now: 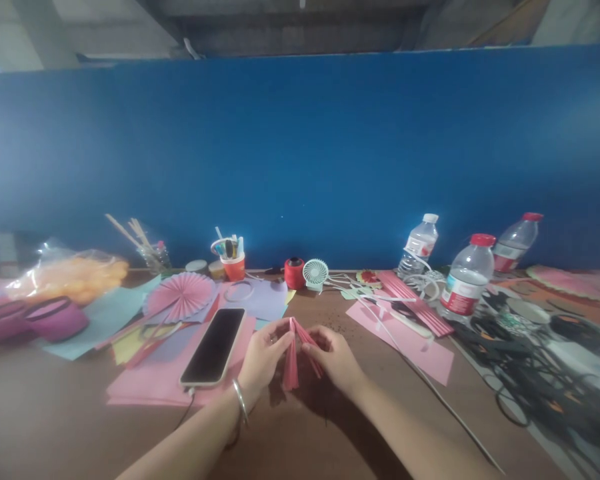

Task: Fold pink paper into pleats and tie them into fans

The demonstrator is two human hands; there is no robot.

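Both hands met low in the middle of the view, just above the brown desk (55, 427). The left hand (263, 357) and the right hand (336, 359) each pinched the pleated paper (292, 365), a pink strip folded like a concertina. The fingertips closed on its upper end, where the folds were gathered. Its lower end splayed out between the wrists and pointed down at the desk; whether it touched the surface could not be told. A bracelet (240, 399) circled the left wrist.

Just left of the left hand lay a phone (214, 345), screen dark, resting on a stack of pink sheets (150, 383). Behind it a pink rosette (181, 295) lay flat among pale blue and lilac paper. Farther left sat a purple bowl (55, 319) and a clear bag (70, 273) of orange things, with a jar of sticks (153, 253) behind them.

Along the blue wall (300, 153) stood a red cup (235, 267) of pens, a red spool (295, 273) and a small white fan (315, 273), the last two just beside each other. To the right of the hands another pink sheet (420, 350) lay on the desk with a pleated strip (414, 305) across its far edge. Three water bottles (464, 279) stood beyond it, and a tangle of black cables (535, 380) filled the right corner.
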